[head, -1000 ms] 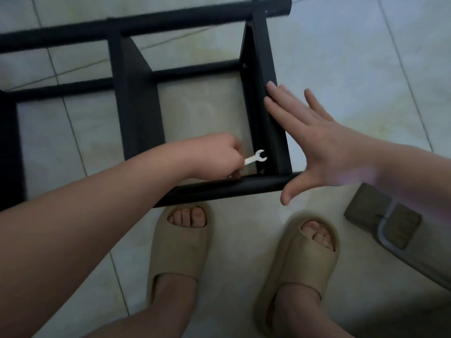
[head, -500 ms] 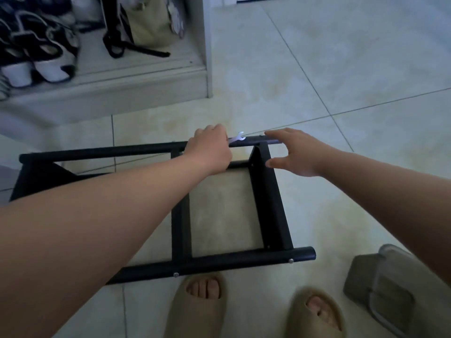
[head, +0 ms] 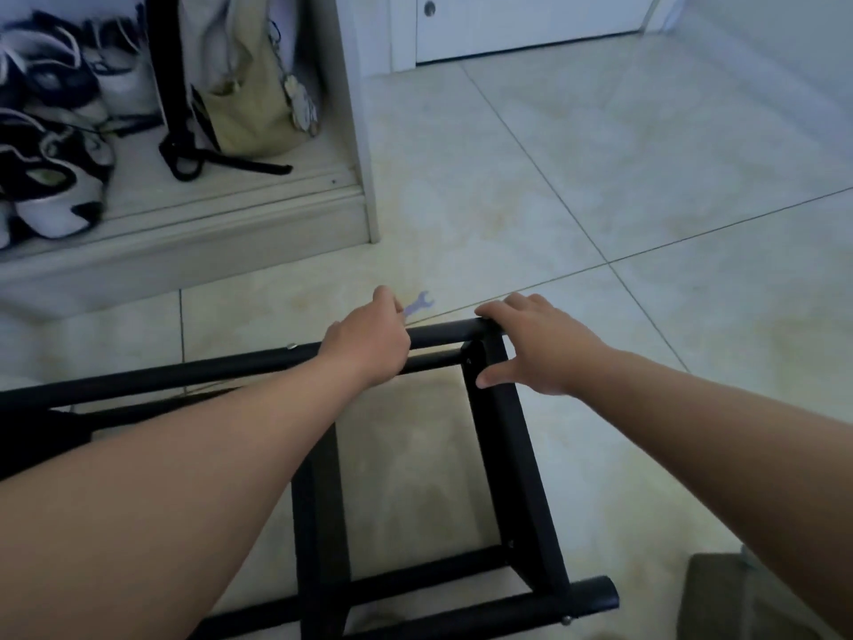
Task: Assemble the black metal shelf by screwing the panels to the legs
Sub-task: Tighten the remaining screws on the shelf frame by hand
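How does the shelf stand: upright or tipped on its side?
Tipped on its side: the shelf has legs lying level, panels standing on edge.

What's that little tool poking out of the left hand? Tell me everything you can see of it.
It is a small flat wrench, pale and silvery, metal by the look. Only its open-ended head and a short piece of handle show; the rest is hidden in the left hand, whose curled fingers grip it. It points away from the person, over the floor, just beyond the far black leg. Nothing else appears to touch it.
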